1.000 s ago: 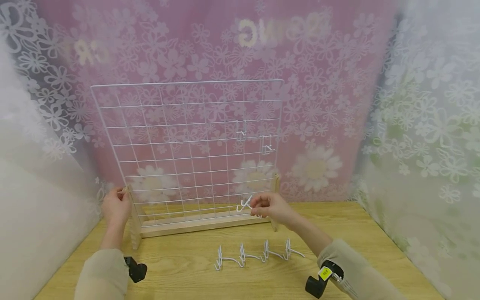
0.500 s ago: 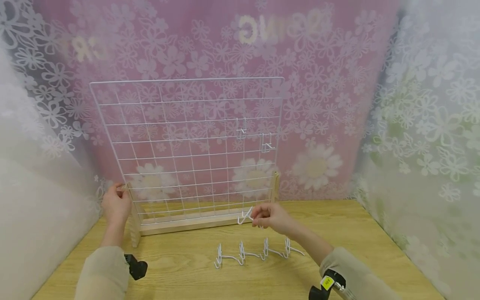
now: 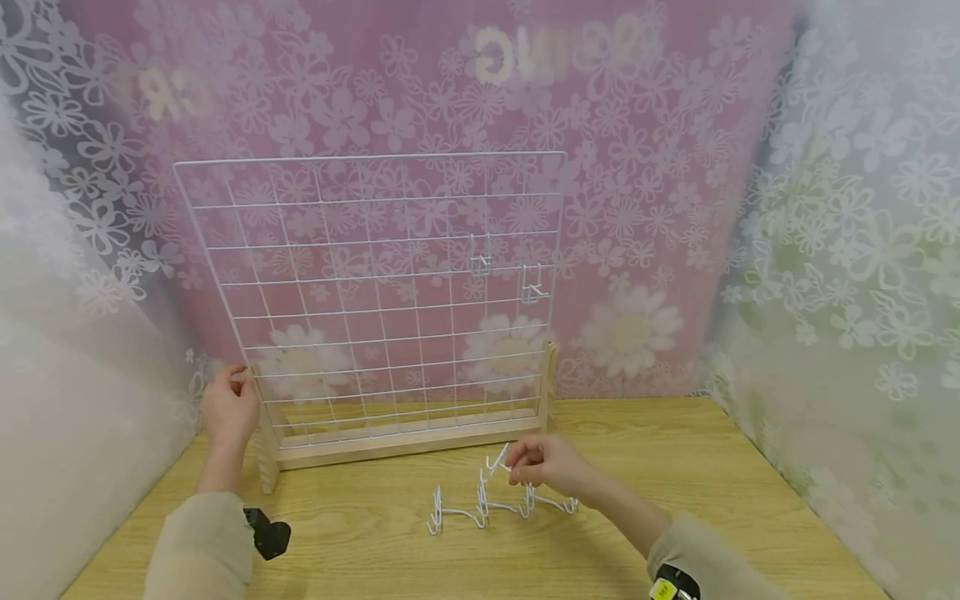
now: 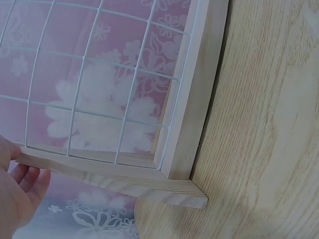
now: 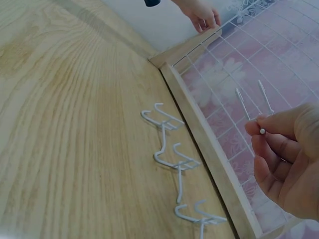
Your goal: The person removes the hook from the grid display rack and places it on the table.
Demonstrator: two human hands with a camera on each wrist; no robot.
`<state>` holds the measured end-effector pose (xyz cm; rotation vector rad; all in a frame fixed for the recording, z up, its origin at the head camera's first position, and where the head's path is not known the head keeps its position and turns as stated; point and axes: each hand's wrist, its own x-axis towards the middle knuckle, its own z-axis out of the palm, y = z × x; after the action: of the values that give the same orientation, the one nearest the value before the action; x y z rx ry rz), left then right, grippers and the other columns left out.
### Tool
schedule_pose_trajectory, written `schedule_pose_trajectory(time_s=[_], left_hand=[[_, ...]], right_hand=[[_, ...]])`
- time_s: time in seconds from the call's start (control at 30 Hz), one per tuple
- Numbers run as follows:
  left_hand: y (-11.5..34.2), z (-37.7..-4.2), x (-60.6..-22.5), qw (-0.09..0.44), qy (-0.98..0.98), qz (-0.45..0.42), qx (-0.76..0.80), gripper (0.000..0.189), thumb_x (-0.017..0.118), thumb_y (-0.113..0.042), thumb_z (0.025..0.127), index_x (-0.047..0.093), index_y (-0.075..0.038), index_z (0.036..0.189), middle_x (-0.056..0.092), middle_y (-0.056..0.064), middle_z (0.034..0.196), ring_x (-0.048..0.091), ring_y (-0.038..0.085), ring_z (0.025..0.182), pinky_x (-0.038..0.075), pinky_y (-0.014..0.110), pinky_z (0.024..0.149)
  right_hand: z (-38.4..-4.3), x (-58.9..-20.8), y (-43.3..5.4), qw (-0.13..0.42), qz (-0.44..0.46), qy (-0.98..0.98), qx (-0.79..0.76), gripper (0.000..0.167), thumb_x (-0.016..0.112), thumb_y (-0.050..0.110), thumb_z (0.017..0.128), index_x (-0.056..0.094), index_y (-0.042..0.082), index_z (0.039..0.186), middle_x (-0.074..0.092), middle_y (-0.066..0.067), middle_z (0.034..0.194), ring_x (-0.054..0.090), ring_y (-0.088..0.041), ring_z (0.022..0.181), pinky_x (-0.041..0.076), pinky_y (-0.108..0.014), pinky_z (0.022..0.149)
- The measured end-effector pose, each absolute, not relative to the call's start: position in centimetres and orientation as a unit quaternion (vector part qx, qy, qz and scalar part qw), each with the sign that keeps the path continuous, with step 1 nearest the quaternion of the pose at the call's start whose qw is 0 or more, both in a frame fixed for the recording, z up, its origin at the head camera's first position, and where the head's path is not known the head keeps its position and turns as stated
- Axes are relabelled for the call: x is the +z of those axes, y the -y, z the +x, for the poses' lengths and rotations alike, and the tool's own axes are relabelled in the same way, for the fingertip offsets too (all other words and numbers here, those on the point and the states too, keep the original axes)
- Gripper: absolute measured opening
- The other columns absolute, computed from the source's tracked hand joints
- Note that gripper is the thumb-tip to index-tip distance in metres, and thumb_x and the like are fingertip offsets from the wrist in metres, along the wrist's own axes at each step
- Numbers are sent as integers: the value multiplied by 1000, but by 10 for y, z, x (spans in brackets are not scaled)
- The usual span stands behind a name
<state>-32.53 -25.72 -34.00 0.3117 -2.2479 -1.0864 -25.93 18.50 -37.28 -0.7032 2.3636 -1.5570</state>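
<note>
My left hand (image 3: 231, 408) grips the top of the wooden side post (image 4: 124, 184) at the left end of the grid stand, thumb in front and fingers curled behind. Between thumb and fingertips my right hand (image 3: 558, 468) pinches a white wire hook (image 3: 497, 460), its two bent prongs (image 5: 242, 103) sticking out past the fingers. In the head view this hook is close over a row of several similar hooks (image 3: 438, 510) on the table, and the hand partly covers the rightmost one. The white wire grid (image 3: 371, 157) stands upright behind.
Two white hooks hang on the grid's right side, an upper one (image 3: 481, 264) and a lower one (image 3: 532, 292). The stand's wooden base bar (image 3: 405, 451) runs across the wood-grain table (image 3: 360, 550). A pink flowered curtain (image 3: 637, 208) closes off the back.
My right hand has come down and nearer with the hook, from before the grid's bottom wires to above the row of hooks. The left hand has kept its grip on the post.
</note>
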Motion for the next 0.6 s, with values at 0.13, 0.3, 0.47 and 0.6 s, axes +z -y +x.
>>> schedule_pose_trajectory(time_s=[0.13,0.3,0.47,0.6], left_hand=[[257,-326,-340,309,850,118,-410,34,42,-7,94,48,7,124,53,29,97,49,41,87,38,51,76],[258,-326,-340,309,851,120,-407,35,43,-7,94,48,7,125,53,29,98,49,42,89,38,52,79],[259,-328,-341,316,848,117,-410,34,43,-6,93,49,8,124,53,29,97,49,42,88,38,51,78],[259,-329,-343,315,850,116,-407,34,43,-6,93,49,7,124,53,28,96,49,40,87,38,49,75]], right_hand=[[-255,-380,-189,119,-237,-808,-526,17,63,6,85,60,-5,98,64,-13,83,60,-20,77,47,-26,64],[-252,-389,-189,130,-242,-798,-536,17,63,4,84,60,-7,97,64,-11,81,60,-20,74,46,-24,61],[-249,-398,-183,144,-254,-789,-542,15,63,2,84,61,-8,95,65,-13,80,60,-18,72,45,-23,58],[-244,-403,-177,160,-253,-786,-541,11,63,2,84,63,-5,93,66,-10,79,60,-20,73,46,-24,59]])
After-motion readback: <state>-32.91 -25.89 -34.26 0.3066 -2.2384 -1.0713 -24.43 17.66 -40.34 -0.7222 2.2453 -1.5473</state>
